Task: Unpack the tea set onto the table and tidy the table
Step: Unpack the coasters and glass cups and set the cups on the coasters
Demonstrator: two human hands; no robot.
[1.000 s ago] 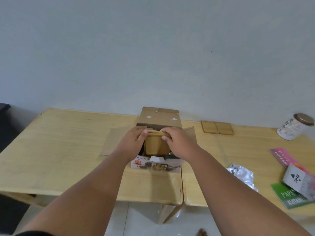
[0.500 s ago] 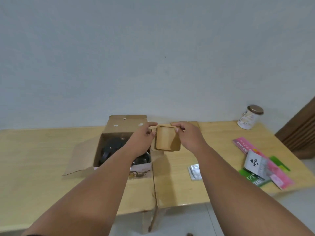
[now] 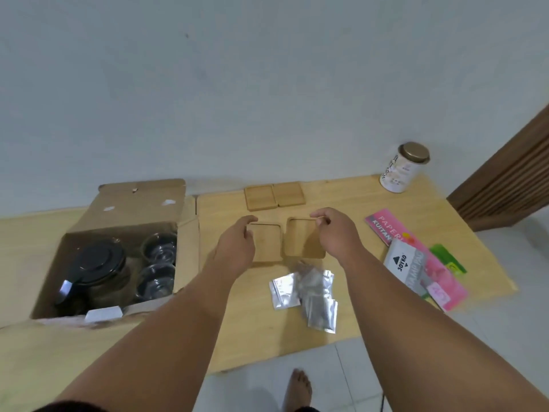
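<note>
Nearest, a bare foot (image 3: 300, 388) stands on the floor tiles. Just short of the hands, between the wrists, silver foil sachets (image 3: 307, 292) lie heaped on the wooden table (image 3: 341, 202). The left hand (image 3: 236, 248) curls its fingers over the far left edge of one wooden coaster (image 3: 266, 243). The right hand (image 3: 335, 236), apart from it, pinches the far right corner of a second coaster (image 3: 300, 242) just beside the first. Whether either lies fully on the table I cannot tell. Left of the left hand stands the open cardboard box (image 3: 133, 209), holding a black-lidded teapot (image 3: 95, 270) and glass cups (image 3: 159, 251). Right of the right hand lie paper packs (image 3: 416, 263). Beyond the hands two more coasters (image 3: 260, 197) lie touching; far right stands a tin (image 3: 402, 171).
</note>
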